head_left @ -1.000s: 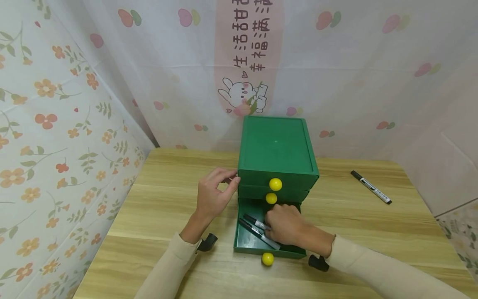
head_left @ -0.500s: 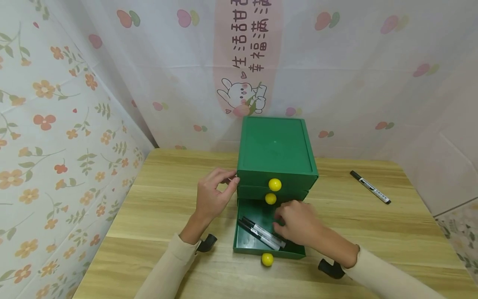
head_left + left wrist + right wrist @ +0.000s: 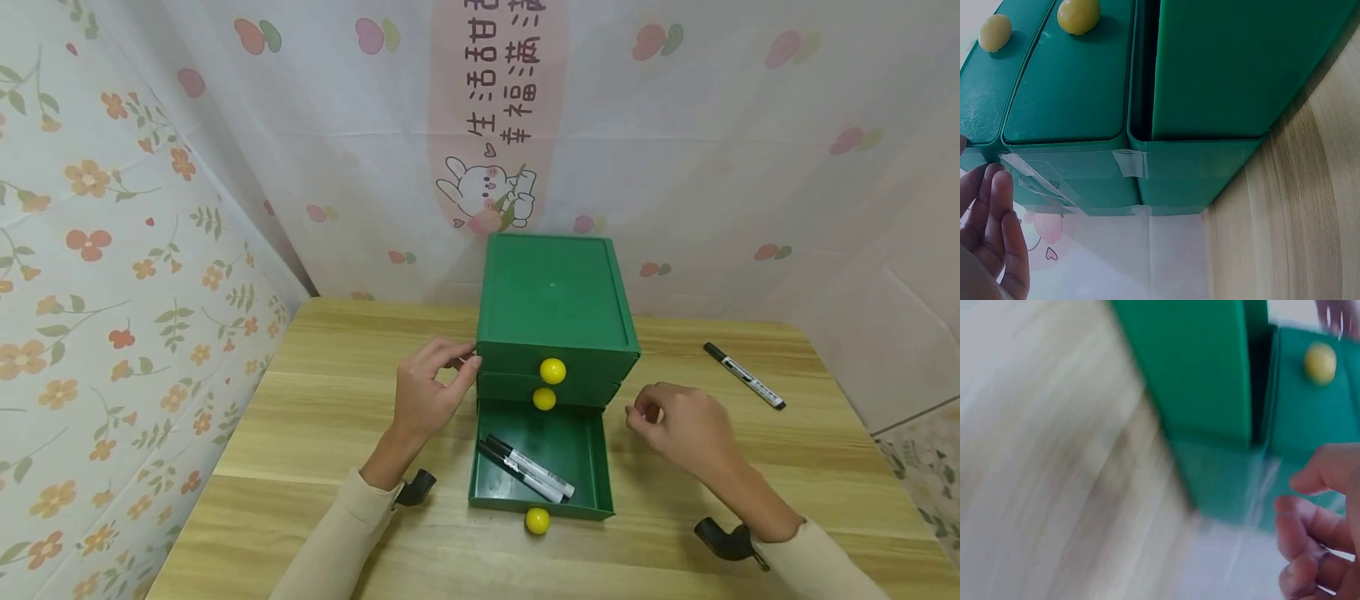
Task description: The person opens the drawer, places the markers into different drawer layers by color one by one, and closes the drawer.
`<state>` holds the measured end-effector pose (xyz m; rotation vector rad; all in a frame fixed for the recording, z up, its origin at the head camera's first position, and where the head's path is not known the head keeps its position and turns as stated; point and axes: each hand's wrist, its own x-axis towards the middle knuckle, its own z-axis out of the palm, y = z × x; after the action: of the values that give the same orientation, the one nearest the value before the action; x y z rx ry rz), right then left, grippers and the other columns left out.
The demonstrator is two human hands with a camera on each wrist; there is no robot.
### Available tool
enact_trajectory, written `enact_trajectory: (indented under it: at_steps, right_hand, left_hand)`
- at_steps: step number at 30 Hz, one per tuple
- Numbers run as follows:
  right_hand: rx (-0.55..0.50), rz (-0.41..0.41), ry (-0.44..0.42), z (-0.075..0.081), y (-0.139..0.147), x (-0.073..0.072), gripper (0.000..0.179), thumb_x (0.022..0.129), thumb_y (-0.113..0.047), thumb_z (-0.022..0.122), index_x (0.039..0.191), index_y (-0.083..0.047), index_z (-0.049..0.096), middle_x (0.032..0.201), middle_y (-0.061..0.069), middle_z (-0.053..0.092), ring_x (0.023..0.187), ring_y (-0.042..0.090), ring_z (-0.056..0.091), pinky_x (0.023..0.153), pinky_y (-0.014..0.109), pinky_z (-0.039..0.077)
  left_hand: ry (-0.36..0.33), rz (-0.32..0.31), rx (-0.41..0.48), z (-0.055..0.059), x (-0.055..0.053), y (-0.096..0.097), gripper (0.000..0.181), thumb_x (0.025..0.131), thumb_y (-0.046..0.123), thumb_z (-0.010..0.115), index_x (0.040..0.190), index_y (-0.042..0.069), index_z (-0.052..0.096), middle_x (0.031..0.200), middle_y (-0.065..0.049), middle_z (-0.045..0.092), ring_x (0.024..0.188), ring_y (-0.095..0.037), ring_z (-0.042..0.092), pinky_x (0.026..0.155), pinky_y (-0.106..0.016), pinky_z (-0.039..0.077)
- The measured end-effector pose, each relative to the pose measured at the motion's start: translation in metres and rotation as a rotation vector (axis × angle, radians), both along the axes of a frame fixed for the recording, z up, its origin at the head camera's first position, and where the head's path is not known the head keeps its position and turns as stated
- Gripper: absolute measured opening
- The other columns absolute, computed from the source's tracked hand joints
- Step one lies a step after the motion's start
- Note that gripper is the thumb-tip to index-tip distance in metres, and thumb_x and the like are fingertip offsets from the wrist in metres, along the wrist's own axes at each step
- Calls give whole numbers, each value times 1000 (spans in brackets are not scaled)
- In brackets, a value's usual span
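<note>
A green drawer cabinet (image 3: 555,292) with yellow ball knobs stands on the table, its bottom drawer (image 3: 581,433) pulled out. Inside that drawer two black-capped marker pens (image 3: 525,467) lie side by side, slanting. My left hand (image 3: 431,387) rests its fingertips against the cabinet's upper left front edge; in the left wrist view its fingers (image 3: 999,200) are only slightly bent and grip nothing. To the right of the cabinet my right hand (image 3: 686,429) hovers with loosely bent fingers. Nothing shows between thumb and fingers in the blurred right wrist view.
Another marker pen (image 3: 745,375) lies on the wooden table (image 3: 322,417) at the far right. A patterned curtain (image 3: 360,167) hangs behind the cabinet, and a flowered cloth (image 3: 112,292) covers the left side. The drawer's knob (image 3: 537,521) sticks out toward me.
My right hand has let go of a marker pen in the drawer, beside the other one, and moved out to the right. The left hand has stayed at the cabinet.
</note>
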<state>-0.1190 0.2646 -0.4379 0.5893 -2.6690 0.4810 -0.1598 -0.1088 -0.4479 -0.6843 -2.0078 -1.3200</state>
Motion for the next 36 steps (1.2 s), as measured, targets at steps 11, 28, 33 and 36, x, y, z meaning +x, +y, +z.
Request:
enact_trajectory:
  at_steps: [11, 28, 33, 36]
  right_hand:
    - [-111, -313, -137, -34, 106, -42, 26, 99, -26, 76, 108, -2, 79, 98, 19, 77, 62, 22, 59, 45, 32, 39]
    - [-85, -500, -316, -59, 195, -59, 47, 98, -28, 75, 123, 11, 70, 115, 36, 71, 95, 51, 64, 60, 47, 50]
    - [-65, -522, -338, -64, 199, -58, 39, 98, -29, 73, 111, 8, 74, 101, 29, 72, 81, 42, 62, 53, 39, 44]
    - [-70, -525, -339, -65, 198, -59, 35, 100, -26, 73, 110, 8, 75, 98, 29, 71, 78, 40, 61, 52, 39, 43]
  left_hand:
    - [-1, 4, -3, -1, 0, 0, 16, 96, 5, 82, 110, -3, 84, 101, -10, 80, 83, -22, 76, 67, -38, 65]
    - [15, 1, 6, -1, 0, 0, 16, 95, 2, 82, 110, -3, 84, 100, -9, 80, 81, -22, 76, 67, -31, 62]
    - [19, -5, 11, -1, 0, 0, 16, 95, 1, 82, 110, -3, 84, 99, -9, 80, 80, -23, 76, 65, -36, 63]
    - [21, -8, 10, -1, -1, 0, 15, 95, 1, 81, 110, -3, 84, 100, -10, 80, 80, -24, 76, 65, -40, 64]
